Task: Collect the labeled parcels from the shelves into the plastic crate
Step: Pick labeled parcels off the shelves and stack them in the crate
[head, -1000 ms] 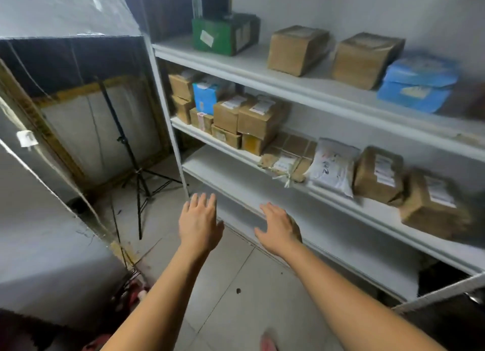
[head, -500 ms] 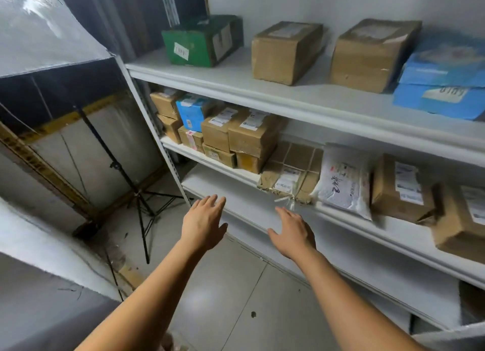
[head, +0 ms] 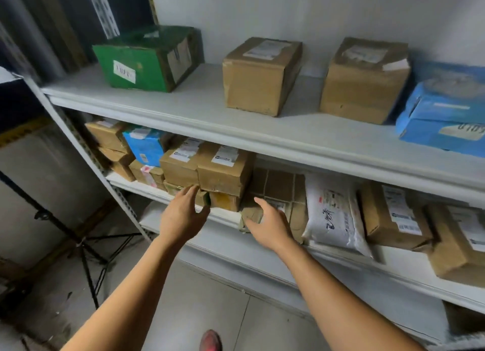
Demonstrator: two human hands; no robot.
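Labeled parcels fill a white shelf unit [head: 262, 138]. On the middle shelf two brown boxes [head: 210, 170] with white labels sit stacked on smaller boxes. Right of them lies a flat taped cardboard parcel [head: 278, 193]. My left hand [head: 183, 215] reaches with spread, relaxed fingers up to the lower front edge of the stack. My right hand [head: 270, 226] is open over the near corner of the flat parcel, holding nothing. No plastic crate is in view.
The top shelf carries a green box [head: 147, 59], two brown boxes [head: 259, 75] and blue packages [head: 443, 119]. A white poly bag [head: 333, 214] and more labeled boxes [head: 391, 216] lie to the right. A black tripod [head: 78, 240] stands on the floor at left.
Both hands have moved forward and up from below the shelf edge to the middle-shelf parcels. The view has come closer to the shelves.
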